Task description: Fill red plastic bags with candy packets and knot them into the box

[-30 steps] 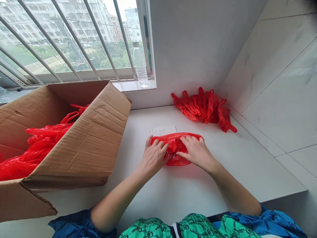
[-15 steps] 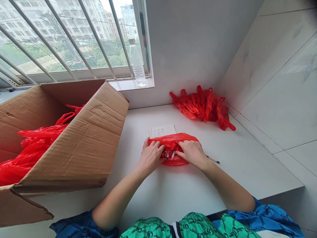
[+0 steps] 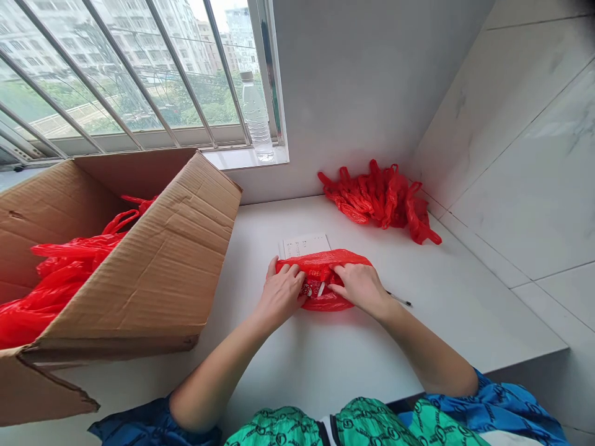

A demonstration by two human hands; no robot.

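A red plastic bag (image 3: 332,303) lies on the white tabletop in front of me, its mouth spread toward me. Inside its opening show small printed packets (image 3: 306,290) and a white strip (image 3: 321,288), too small to name. My left hand (image 3: 282,290) grips the bag's left side, fingers curled over the rim and thumb at the outer edge. On the opposite side, my right hand (image 3: 360,285) holds the rim, its fingertips bent into the opening. Behind the bag, a sheet of paper with writing (image 3: 304,244) is partly covered. A pen (image 3: 400,299) sticks out beside my right wrist.
A large open cardboard box (image 3: 153,260) holding red plastic bags (image 3: 69,279) stands at the left. More red bags (image 3: 385,198) are heaped against the back wall. A clear water bottle (image 3: 257,118) stands on the sill by the barred window. A tiled wall (image 3: 525,155) bounds the right.
My left hand has shifted slightly left with the bag's rim. The white strip in the opening has moved a little left; my right hand stays nearly still.
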